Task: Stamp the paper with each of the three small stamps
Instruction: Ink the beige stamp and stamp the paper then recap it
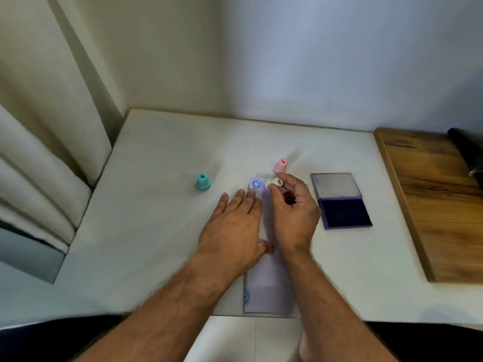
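Paper, a pale lilac strip (270, 280) reaching the surface's (156, 158) near edge, carries two blue smiley prints. Left hand (232, 226) presses it flat, fingers spread; right hand (292, 205) pinches the small cream stamp (273, 183). Pink (281, 165) and teal (203, 182) stamps stand behind, probably at least one unused.

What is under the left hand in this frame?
The left hand lies flat on the paper strip, covering its left side. A blue smiley print shows beyond the fingers; another lies near the paper's near end. Any prints beneath the palm are hidden.
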